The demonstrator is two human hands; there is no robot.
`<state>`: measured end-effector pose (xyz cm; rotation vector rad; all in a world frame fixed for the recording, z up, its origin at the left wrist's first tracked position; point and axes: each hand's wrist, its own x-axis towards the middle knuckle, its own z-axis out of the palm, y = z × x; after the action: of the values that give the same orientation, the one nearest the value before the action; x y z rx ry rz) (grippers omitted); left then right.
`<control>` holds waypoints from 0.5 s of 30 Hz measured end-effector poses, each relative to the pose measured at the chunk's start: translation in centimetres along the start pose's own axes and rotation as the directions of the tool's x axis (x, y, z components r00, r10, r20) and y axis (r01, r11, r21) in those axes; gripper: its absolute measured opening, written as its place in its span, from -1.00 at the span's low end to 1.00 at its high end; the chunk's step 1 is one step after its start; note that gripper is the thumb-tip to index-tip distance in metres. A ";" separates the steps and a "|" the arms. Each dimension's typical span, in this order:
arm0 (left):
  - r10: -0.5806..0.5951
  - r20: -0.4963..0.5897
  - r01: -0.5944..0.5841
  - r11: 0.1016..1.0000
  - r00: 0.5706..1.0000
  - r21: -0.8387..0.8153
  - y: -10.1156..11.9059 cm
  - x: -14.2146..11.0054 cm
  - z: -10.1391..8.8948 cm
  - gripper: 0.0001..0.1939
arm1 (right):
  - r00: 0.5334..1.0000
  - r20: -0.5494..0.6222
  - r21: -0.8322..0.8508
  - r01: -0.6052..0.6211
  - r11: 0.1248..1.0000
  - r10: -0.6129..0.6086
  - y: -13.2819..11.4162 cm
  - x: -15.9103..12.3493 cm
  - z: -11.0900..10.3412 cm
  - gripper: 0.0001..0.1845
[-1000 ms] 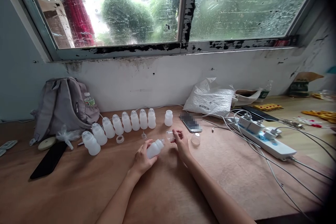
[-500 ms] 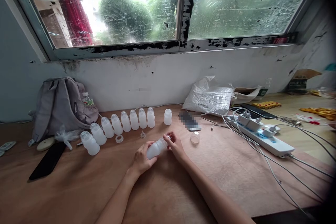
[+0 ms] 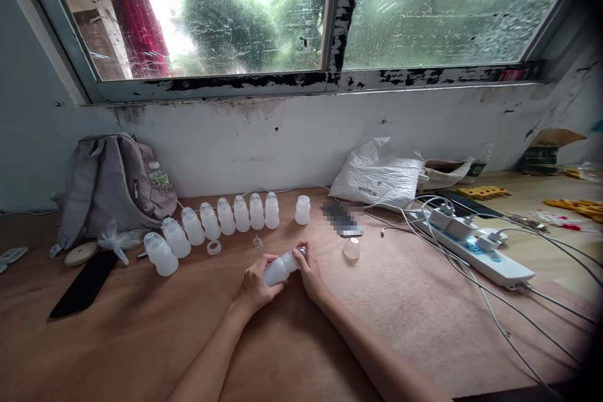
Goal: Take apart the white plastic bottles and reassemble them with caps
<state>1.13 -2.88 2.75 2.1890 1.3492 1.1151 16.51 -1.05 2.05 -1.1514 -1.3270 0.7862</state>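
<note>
While bottle (image 3: 277, 272) milky, bag print (image 3: 368, 191) — illegible.

A brown tabletop (image 3: 424, 326) carries white bottles (image 3: 210, 221), a ring (image 3: 213, 247), a clear cap (image 3: 351, 249) and a backpack (image 3: 110, 185).

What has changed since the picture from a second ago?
The right hand moved left, bringing the clear cap from apart to the top end of the tilted bottle. Nothing was let go. Unchanged: left hand gripping that bottle, the row of standing bottles, the loose cap.
</note>
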 end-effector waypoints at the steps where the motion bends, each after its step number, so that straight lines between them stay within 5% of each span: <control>1: 0.002 -0.003 -0.002 1.000 1.000 0.002 -0.1 0.0 0.0 -0.56 | 1.000 -0.003 -0.014 0.002 1.000 -0.002 0.1 0.0 0.1 -0.81; 9: 0.043 -0.016 -0.043 0.999 0.999 0.000 -0.6 0.1 -0.1 -0.57 | 0.999 0.045 -0.051 0.007 0.999 -0.004 -0.2 0.0 0.0 -0.78; 15: 0.123 0.016 -0.123 0.992 0.992 0.032 -1.7 0.2 -0.8 -0.56 | 0.975 0.162 0.095 -0.171 0.981 0.154 -0.6 -0.2 0.1 -0.72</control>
<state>-0.45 -1.99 2.31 2.3266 1.2499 1.1263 16.26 -1.39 2.48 -1.1408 -1.3101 1.0732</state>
